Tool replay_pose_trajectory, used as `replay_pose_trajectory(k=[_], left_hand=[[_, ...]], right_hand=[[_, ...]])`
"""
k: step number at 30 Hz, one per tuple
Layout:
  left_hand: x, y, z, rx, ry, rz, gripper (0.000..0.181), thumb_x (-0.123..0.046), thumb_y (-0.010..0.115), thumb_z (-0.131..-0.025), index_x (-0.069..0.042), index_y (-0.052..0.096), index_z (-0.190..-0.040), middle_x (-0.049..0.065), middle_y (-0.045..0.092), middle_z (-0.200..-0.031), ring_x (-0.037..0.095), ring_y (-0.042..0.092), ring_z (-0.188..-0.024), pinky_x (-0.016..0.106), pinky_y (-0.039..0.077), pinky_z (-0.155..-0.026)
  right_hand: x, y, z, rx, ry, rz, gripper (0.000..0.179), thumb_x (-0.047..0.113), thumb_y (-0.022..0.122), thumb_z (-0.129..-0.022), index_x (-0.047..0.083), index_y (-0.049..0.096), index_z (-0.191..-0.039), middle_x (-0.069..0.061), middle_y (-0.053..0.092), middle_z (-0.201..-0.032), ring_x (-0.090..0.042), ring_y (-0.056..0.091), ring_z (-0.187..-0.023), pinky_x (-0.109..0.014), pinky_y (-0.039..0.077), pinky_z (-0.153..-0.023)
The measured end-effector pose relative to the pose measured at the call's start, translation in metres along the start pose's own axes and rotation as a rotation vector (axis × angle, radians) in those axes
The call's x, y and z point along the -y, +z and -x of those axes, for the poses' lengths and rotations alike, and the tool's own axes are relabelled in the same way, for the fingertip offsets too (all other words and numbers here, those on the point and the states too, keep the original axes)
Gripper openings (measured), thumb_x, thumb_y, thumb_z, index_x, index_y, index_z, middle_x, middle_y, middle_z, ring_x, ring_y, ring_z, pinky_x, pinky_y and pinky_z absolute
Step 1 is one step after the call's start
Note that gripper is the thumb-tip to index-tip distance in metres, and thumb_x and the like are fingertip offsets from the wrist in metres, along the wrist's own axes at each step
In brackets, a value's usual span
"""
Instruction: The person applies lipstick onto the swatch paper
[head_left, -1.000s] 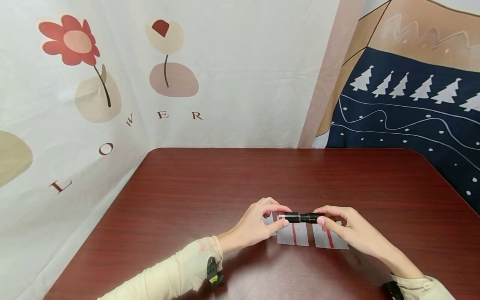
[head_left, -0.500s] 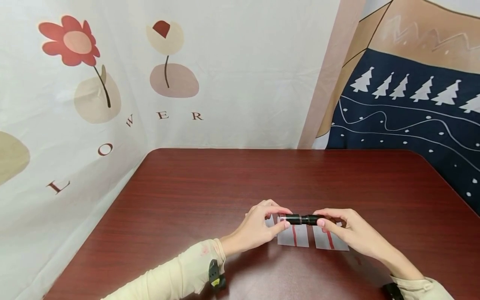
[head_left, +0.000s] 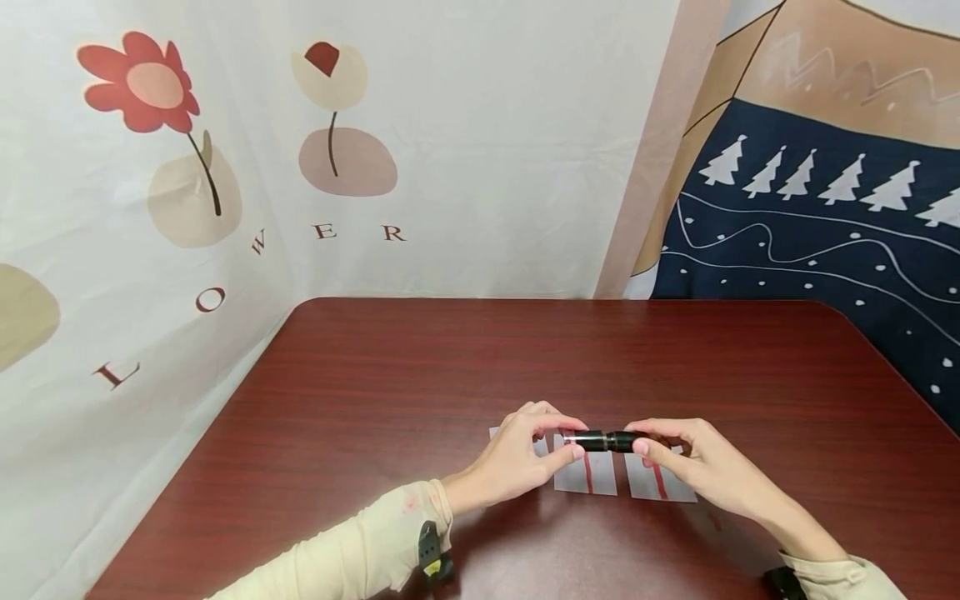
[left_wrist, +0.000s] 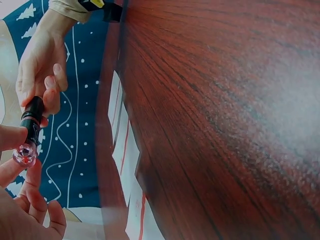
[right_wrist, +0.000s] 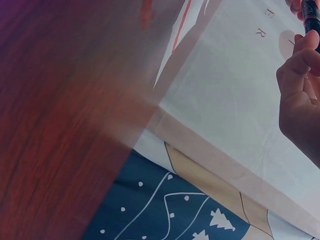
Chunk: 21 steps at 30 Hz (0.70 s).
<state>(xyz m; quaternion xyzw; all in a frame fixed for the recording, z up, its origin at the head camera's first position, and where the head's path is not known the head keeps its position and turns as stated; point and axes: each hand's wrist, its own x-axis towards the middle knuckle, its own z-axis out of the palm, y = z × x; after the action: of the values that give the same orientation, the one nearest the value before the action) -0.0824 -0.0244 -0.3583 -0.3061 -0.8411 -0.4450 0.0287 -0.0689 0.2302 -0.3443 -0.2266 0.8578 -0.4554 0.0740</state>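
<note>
Between my two hands, level over the paper pieces, is a lipstick (head_left: pixel 600 440) with a black tube and a clear pinkish end. My left hand (head_left: pixel 517 454) pinches that clear end (left_wrist: pixel 25 155) between thumb and fingers. At the other end, the thumb and fingers of my right hand (head_left: pixel 705 458) grip the black part. White paper pieces lie below on the table; the middle piece (head_left: pixel 570 477) and the right piece (head_left: pixel 641 483) each bear a red streak. A third piece (head_left: pixel 541 446) is mostly hidden behind my left hand. The right wrist view catches the black tube (right_wrist: pixel 311 20) at its edge.
The dark red wooden table (head_left: pixel 420 358) has rounded far corners. Behind it hangs a pale curtain (head_left: pixel 487 167) with flowers and letters, and at the right a navy cloth (head_left: pixel 810 225) with white trees. Black bands (head_left: pixel 433 554) sit around the sleeves.
Both hands keep hold of the lipstick, which has sunk slightly in the head view. My left hand has shifted a little right and down, and a corner of the left paper shows beside it.
</note>
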Motion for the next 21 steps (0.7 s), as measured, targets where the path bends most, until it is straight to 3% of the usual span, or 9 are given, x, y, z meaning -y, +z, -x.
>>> replay_pose_trajectory(k=[5, 17, 21], left_hand=[[-0.0013, 0.0008, -0.0002, 0.005, -0.009, 0.020, 0.025, -0.022, 0.070, -0.082, -0.018, 0.071, -0.107, -0.017, 0.055, -0.081, 0.021, 0.049, -0.076, 0.020, 0.035, -0.064], [-0.0050, 0.0017, -0.0011, -0.007, -0.011, 0.040, 0.024, -0.021, 0.072, -0.081, -0.018, 0.071, -0.105, -0.016, 0.056, -0.081, 0.021, 0.049, -0.076, 0.020, 0.035, -0.064], [-0.0051, 0.0015, -0.0001, -0.008, -0.003, 0.047, 0.025, -0.021, 0.072, -0.081, -0.019, 0.071, -0.106, -0.016, 0.057, -0.082, 0.019, 0.049, -0.076, 0.027, 0.040, -0.065]], right_hand=[[0.0008, -0.0004, 0.0012, 0.001, -0.005, 0.001, 0.026, 0.022, 0.058, -0.092, 0.009, 0.064, -0.114, -0.004, 0.065, -0.098, -0.015, 0.062, -0.076, -0.026, 0.040, -0.049], [0.0041, -0.0029, 0.0024, 0.000, -0.024, 0.004, 0.022, 0.022, 0.059, -0.092, 0.015, 0.066, -0.112, -0.006, 0.062, -0.087, -0.020, 0.055, -0.070, -0.026, 0.035, -0.043], [0.0074, -0.0028, 0.0032, -0.009, -0.023, 0.005, 0.022, 0.022, 0.059, -0.092, 0.015, 0.066, -0.111, -0.005, 0.062, -0.087, -0.015, 0.053, -0.068, -0.026, 0.036, -0.044]])
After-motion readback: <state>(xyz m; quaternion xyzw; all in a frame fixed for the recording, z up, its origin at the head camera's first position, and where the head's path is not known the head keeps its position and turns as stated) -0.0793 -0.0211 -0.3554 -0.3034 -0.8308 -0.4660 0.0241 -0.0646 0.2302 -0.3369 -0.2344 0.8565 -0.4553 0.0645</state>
